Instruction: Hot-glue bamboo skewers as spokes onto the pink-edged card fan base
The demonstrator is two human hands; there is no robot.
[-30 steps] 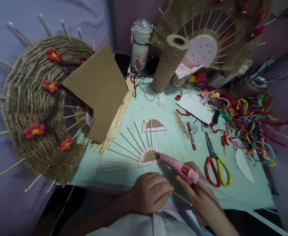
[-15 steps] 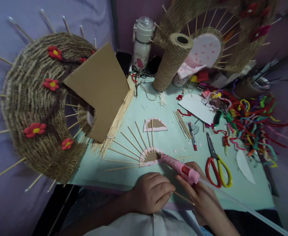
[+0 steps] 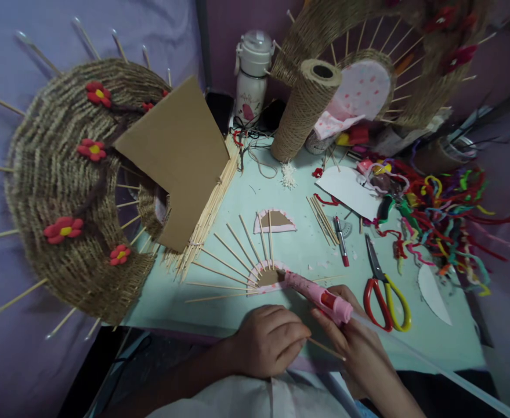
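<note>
The person's left hand [image 3: 270, 341] is loosely curled, back upward, with the fingertips pinching one end of a thin stick [image 3: 326, 348] that slants down toward the right hand [image 3: 361, 339]. The right hand is wrapped round a pink glue gun [image 3: 318, 295], a long clear glue stick [image 3: 429, 357] running out of its rear and past the wrist. The gun's nozzle points away to the left, over the right part of a half-round cardboard piece [image 3: 268, 278] edged in pink; whether it touches cannot be told.

That piece lies flat on the pale green table [image 3: 211, 316], just beyond the left hand, and sticks fan out from its curved edge — some to the left, some away from the person. Farther beyond the left hand lies a second pink-edged half-round [image 3: 276, 220], the tips of two fanned sticks crossing it.

Red-and-yellow-handled scissors [image 3: 383, 296] lie just right of the right hand. Beyond that hand are a pen [image 3: 342, 242] and several loose sticks [image 3: 322, 220]. Well to the left of the left hand stands a woven twine ring [image 3: 50, 162] with red flowers — a sheet of brown cardboard [image 3: 176, 151] partly covers it.
</note>
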